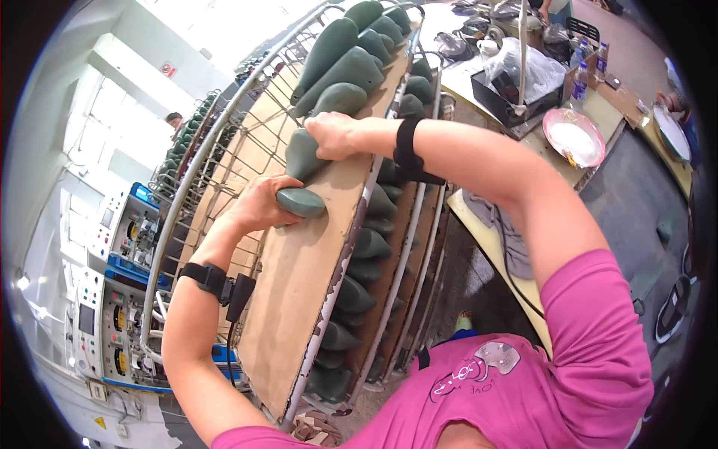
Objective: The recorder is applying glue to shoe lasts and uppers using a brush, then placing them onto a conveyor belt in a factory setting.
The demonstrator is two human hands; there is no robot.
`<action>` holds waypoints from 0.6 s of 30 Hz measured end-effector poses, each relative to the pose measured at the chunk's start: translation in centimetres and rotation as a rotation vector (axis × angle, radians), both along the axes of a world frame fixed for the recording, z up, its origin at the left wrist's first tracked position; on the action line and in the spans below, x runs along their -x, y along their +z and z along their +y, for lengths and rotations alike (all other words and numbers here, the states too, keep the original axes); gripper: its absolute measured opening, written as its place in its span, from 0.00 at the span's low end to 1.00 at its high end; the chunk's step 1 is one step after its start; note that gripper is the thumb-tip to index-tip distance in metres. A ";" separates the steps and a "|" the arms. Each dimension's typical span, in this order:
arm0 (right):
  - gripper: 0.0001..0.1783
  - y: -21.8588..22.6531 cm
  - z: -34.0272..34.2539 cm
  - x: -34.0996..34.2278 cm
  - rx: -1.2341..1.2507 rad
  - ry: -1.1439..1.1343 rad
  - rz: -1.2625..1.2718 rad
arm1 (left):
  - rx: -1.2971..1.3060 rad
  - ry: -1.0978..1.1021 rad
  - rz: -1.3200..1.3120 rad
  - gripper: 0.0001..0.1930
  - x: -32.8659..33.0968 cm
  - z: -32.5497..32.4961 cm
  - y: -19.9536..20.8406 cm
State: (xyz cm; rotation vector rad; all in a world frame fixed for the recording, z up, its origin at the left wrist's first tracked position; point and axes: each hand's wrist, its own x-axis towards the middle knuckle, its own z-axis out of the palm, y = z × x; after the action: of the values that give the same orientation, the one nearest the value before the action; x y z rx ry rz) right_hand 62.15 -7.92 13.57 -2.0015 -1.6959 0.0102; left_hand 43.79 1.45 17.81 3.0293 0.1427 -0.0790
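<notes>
My left hand (258,203) is closed round a green shoe last (301,202), whose rounded end points right over the brown top shelf (288,299). Just beyond it, my right hand (334,135) grips a second green shoe last (302,156), fingers curled over its upper end. Both lasts are low at the shelf's surface; whether they touch it is hard to tell. Farther along the same shelf, several green shoe lasts (336,69) lie close together in a row. My palms hide part of each held last.
White rack bars (202,150) run along the shelf's left side. Lower shelves hold more shoe lasts (351,295). To the right, a table carries a black bin (516,112) with plastic bags, bottles (580,82) and a pink-rimmed basin (574,138). Machines (120,322) stand at far left.
</notes>
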 end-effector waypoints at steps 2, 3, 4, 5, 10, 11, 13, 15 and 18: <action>0.18 0.0 -0.8 -0.3 -0.124 0.012 -0.016 | 0.009 -0.014 0.005 0.25 0.0 -0.2 0.1; 0.18 0.6 -1.5 -0.2 -0.155 0.003 -0.018 | 0.002 -0.014 -0.004 0.25 0.0 -0.3 0.6; 0.17 1.0 -2.6 -0.2 -0.126 -0.025 -0.005 | 0.020 0.018 -0.042 0.25 0.3 -0.4 0.7; 0.16 1.6 -4.4 -0.2 -0.159 -0.059 0.009 | 0.041 0.068 -0.047 0.23 0.3 -0.8 1.3; 0.28 1.3 -17.1 -3.6 -0.663 -0.049 0.447 | 0.545 0.117 -0.384 0.14 -2.0 -0.8 5.5; 0.27 1.3 -19.6 -3.2 -0.714 -0.070 0.554 | 0.621 0.108 -0.454 0.20 -1.5 1.8 6.3; 0.24 0.7 -24.0 -2.4 -0.832 -0.130 0.647 | 0.882 0.009 -0.449 0.26 0.7 5.0 9.9; 0.18 -0.6 -28.7 -1.3 -0.886 -0.188 0.754 | 1.202 -0.106 -0.472 0.26 0.3 4.4 11.9; 0.16 -5.6 -37.3 -1.6 -0.779 -0.356 0.695 | 1.368 -0.138 -0.456 0.24 -4.7 -0.9 9.4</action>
State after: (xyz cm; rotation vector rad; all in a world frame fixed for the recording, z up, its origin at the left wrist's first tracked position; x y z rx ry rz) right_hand 63.74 -45.24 7.94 -1.4220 -0.7225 -0.0620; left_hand 48.48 0.55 27.25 1.6243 -0.1240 0.3507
